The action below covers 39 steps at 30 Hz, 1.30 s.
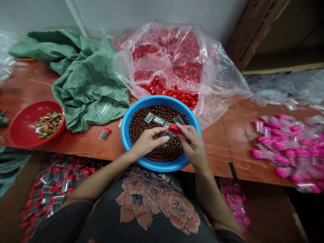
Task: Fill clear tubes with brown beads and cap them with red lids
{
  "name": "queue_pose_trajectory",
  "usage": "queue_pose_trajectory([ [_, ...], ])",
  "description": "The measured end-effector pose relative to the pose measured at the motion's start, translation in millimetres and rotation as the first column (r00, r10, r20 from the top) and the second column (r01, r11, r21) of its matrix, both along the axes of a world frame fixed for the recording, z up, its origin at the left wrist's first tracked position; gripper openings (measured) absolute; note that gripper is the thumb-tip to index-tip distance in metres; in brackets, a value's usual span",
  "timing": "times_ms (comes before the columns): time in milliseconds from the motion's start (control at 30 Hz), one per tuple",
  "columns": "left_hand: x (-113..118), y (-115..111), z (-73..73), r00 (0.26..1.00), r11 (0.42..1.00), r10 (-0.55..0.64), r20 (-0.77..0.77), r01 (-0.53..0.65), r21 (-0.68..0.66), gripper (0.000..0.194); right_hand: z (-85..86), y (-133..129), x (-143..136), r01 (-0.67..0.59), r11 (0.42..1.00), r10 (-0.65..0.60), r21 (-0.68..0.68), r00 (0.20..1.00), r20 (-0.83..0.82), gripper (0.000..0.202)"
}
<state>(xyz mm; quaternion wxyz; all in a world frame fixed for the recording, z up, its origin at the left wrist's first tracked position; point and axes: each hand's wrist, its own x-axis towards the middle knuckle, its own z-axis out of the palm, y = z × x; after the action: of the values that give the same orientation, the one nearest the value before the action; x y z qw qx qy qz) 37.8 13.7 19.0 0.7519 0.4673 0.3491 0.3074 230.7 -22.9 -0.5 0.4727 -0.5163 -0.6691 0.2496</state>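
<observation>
My left hand (149, 141) grips a small clear plastic container (170, 136) over a blue basin (124, 135). In my right hand (193, 145) is a red cap (174, 128), pinched at the top end of that container. Whether the cap is seated on it I cannot tell. Brown round beads or candies (141, 118) fill much of the basin. Several small clear containers lie on them, among them one at the left (149, 117) and one at the right (178, 119). A red-capped container (104, 134) lies on the table left of the basin.
Behind the basin, a clear plastic bag (217, 81) holds red caps (177, 94). A green cloth sack (93, 77) and a red bowl (20, 128) of wrapped candies are at the left. Pink-capped containers (286, 145) are heaped at the right. Red-capped containers (55, 189) fill a box below.
</observation>
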Motion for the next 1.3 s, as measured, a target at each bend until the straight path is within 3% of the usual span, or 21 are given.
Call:
queue_pose_trajectory([
  [67,-3,-1,-1.4,1.0,1.0,0.024,-0.016,-0.024,0.013,0.051,-1.3,-2,-4,-0.063,0.995,0.057,0.074,0.995,0.081,0.05],
  [167,-6,-1,-3.3,0.999,0.998,0.045,-0.018,-0.044,0.044,0.05,-3.9,-5,-8,-0.121,0.99,0.112,0.068,0.986,0.126,0.054],
  [300,-9,-1,-2.2,0.996,0.983,0.043,-0.077,-0.028,0.184,0.041,-8.9,-7,-14,-0.102,0.991,0.09,0.084,0.987,0.133,0.063],
  [400,-9,-3,-0.7,0.992,0.975,0.068,-0.108,-0.043,0.219,0.04,-11.6,-6,-20,-0.102,0.976,0.049,0.19,0.963,0.265,0.083],
  [567,-3,-7,-2.6,0.99,0.985,0.131,-0.046,-0.125,0.121,0.041,-10.8,-5,-26,-0.068,0.959,-0.042,0.275,0.926,0.375,0.08],
  [733,11,-11,-6.6,0.985,0.975,0.162,0.059,-0.15,-0.164,0.066,-3.9,-6,-32,-0.139,0.987,0.098,0.082,0.919,0.382,0.077],
  [1000,16,-19,-12.1,0.983,0.977,0.183,0.011,-0.181,-0.112,0.047,1.5,-8,-40,-0.249,0.935,0.104,0.251,0.873,0.476,0.064],
  [1067,13,-19,-12.5,0.983,0.978,0.182,0.027,-0.178,-0.108,0.049,2.0,-9,-40,-0.252,0.945,0.135,0.207,0.88,0.456,0.062],
  [1167,4,-16,-7.4,0.991,0.989,0.121,0.063,-0.115,-0.096,0.053,1.4,-9,-33,-0.197,0.98,0.191,-0.013,0.931,0.311,0.07],
  [1233,-4,-13,-1.1,0.999,0.997,0.026,0.047,-0.022,-0.078,0.055,0.8,-7,-25,-0.171,0.962,0.206,-0.213,0.967,0.152,0.074],
  [1300,-12,-9,4.2,0.997,0.996,-0.069,-0.03,0.067,-0.056,0.057,1.5,-5,-16,-0.192,0.924,0.21,-0.329,0.977,0.02,0.069],
])
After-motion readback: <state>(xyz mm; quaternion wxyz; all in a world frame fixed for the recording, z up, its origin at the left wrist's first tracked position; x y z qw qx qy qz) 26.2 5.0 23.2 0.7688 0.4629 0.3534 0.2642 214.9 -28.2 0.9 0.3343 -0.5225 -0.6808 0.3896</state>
